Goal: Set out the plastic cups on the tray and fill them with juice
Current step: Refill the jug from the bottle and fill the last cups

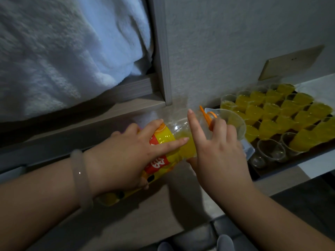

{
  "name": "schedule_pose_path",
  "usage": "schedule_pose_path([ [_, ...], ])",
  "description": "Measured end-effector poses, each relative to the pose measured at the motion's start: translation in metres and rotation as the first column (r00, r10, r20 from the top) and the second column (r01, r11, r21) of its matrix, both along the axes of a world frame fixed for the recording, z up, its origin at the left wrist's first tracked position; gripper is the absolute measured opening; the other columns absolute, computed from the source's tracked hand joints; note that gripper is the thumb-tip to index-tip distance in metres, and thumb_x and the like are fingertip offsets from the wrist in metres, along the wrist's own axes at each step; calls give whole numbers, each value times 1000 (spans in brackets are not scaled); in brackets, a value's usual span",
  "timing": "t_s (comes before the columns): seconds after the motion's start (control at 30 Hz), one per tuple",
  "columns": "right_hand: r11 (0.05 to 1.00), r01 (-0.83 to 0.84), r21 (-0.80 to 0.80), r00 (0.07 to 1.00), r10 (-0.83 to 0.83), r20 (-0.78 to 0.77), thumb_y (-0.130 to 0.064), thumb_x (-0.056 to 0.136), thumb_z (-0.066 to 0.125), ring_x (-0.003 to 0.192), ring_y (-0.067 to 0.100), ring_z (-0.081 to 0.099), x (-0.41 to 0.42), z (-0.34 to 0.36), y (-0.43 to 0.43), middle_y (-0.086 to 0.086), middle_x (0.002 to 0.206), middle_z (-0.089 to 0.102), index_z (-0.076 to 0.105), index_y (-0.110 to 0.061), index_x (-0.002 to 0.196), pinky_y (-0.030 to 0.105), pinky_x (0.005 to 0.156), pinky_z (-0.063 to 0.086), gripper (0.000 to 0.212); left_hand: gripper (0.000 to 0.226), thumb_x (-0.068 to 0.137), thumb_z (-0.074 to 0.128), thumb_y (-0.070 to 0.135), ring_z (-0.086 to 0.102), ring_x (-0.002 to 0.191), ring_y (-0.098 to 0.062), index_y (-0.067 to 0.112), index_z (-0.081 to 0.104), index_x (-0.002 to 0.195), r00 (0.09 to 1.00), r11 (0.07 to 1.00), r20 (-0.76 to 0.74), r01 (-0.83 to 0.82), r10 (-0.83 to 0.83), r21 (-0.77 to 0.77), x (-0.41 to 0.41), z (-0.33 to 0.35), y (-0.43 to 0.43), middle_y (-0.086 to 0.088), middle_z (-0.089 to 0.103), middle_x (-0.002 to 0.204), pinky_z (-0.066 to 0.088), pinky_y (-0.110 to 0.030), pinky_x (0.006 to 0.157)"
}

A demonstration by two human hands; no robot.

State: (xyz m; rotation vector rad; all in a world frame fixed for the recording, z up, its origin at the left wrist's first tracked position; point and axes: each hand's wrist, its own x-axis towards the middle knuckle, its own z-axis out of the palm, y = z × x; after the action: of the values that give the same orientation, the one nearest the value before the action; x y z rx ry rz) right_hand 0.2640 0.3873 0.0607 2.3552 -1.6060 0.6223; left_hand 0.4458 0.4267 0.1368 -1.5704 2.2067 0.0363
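Beside tray (266,171) | hands (125,156) (219,154) grip tilted juice bottle (160,161) | right forefinger extended

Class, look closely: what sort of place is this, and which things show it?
Probably a home or guest room: fluffy white towelling in a wood-grain shelf unit, a wall plate, and filled juice cups on a tray.

White fluffy towel (59,51) top L beside grey wood post (160,51); beige wall plate (290,62) top R.
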Motion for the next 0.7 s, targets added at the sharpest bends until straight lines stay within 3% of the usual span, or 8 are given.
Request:
schedule_pose_path([
  [0.23,1000,16,22,1000,-16,10,-30,57,89,86,31,50,-3,-3,-5,20,109,52,38,-19,146,38,67,48,103,118,73,71,54,23,131,-33,67,-35,121,999,999,41,3,-4,32,-5,8,-8,4,-21,152,41,-50,98],
  [0.47,996,-15,86,999,11,49,-47,56,85,91,36,54,-6,-2,-2,23,112,52,38,-17,146,42,68,50,107,119,71,72,56,27,128,-34,67,-37,119,995,999,93,27,-31,47,-9,12,-12,9,-20,150,42,-47,94],
  [0.7,991,-34,132,995,21,96,-46,54,87,95,37,54,-8,-3,0,23,116,50,36,-17,147,43,70,51,110,122,69,74,57,29,127,-33,68,-38,116,990,998,135,41,-48,52,-11,15,-15,10,-19,149,44,-46,94],
])
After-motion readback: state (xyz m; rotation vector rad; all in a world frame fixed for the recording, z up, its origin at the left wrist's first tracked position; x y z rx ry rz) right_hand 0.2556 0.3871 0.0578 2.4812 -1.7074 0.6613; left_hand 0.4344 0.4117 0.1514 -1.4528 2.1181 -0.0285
